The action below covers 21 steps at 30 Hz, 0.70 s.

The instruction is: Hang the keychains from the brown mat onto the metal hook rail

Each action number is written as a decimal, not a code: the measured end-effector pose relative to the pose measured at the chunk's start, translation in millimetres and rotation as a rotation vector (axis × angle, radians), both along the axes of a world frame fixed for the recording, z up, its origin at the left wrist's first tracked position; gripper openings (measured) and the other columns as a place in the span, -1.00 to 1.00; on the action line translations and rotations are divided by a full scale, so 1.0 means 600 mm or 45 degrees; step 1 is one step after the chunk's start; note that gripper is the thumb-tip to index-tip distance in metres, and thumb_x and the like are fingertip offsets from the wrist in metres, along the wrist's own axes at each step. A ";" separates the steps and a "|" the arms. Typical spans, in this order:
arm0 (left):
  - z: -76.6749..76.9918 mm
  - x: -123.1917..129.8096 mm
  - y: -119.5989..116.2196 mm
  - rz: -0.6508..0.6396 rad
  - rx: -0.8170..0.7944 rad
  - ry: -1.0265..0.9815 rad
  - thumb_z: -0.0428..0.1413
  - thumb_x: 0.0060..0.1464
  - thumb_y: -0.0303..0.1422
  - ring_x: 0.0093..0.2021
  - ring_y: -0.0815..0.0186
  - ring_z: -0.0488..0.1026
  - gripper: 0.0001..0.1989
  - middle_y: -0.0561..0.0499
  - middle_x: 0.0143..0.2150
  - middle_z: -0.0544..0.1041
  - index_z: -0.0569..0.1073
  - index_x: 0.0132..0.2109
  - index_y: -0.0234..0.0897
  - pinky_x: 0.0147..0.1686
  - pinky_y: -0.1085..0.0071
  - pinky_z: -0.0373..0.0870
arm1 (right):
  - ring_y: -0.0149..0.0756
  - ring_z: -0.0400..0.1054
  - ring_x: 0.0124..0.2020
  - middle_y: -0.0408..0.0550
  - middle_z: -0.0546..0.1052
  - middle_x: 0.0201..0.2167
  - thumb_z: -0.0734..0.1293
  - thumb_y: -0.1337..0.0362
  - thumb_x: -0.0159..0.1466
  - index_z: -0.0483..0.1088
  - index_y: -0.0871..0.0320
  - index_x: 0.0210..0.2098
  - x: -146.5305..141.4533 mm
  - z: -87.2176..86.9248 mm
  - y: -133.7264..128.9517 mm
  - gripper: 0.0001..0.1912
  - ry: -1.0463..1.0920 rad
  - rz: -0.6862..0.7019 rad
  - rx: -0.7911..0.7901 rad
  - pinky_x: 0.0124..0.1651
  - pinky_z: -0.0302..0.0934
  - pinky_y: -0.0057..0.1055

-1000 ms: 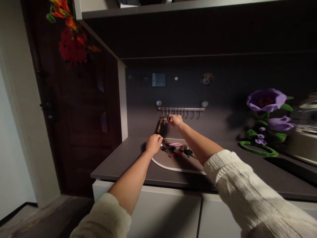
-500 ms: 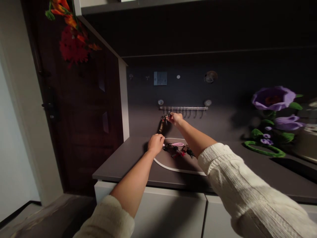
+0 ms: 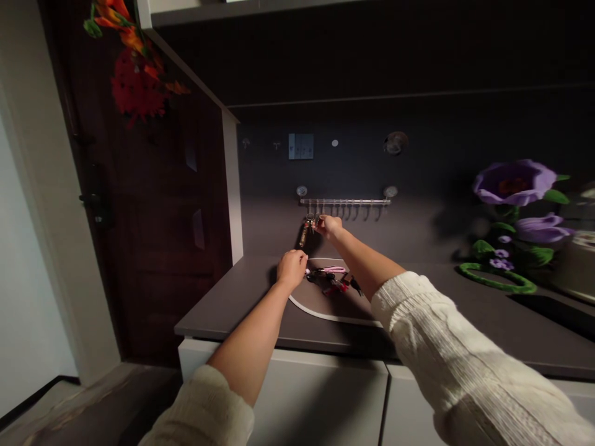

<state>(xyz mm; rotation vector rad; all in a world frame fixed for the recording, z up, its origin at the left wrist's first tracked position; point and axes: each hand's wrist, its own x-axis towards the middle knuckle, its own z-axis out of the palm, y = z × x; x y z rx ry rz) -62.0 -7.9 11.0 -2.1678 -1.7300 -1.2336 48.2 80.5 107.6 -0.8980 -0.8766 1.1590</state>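
A keychain with a dark lettered strap and a metal ring hangs just below the left end of a clear hook rail on the wall. My right hand is closed in a pinch at the keys beside that ring; the fingertips are partly hidden. Lower down, my left hand is curled above the left side of a white-rimmed mat. Its fingers are bent together near the strap's lower end, and what they hold is hidden. Several keys with red and black parts and a pink strap lie on the mat.
Purple artificial flowers with a green ring base stand on the right of the dark countertop. A dark door is at the left, with red and orange flowers above. An overhead cabinet juts out.
My right hand has dropped slightly, and more of the keychain's ring shows beside it. My left hand stays almost where it was.
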 end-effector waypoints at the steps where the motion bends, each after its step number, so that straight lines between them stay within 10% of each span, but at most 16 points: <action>1: 0.000 0.000 0.000 0.002 -0.004 0.000 -0.09 0.09 -0.36 -0.27 0.32 0.37 -0.75 -0.07 -0.30 0.49 0.49 -0.29 -0.27 -0.25 0.44 0.23 | -0.49 0.22 -0.70 -0.24 0.22 -0.79 0.16 0.49 0.17 0.21 0.22 -0.52 0.000 -0.002 0.001 -0.84 -0.005 -0.012 -0.006 -0.53 0.33 -0.49; 21: -0.001 -0.009 0.007 0.040 -0.003 -0.054 -0.07 0.08 -0.36 -0.27 0.33 0.39 -0.77 -0.07 -0.28 0.50 0.49 -0.29 -0.28 -0.23 0.45 0.24 | -0.61 0.06 -0.72 -0.23 0.22 -0.75 0.16 0.54 0.12 0.27 0.27 -0.56 0.021 -0.040 -0.032 -0.82 -0.305 0.058 0.031 -0.58 0.09 -0.63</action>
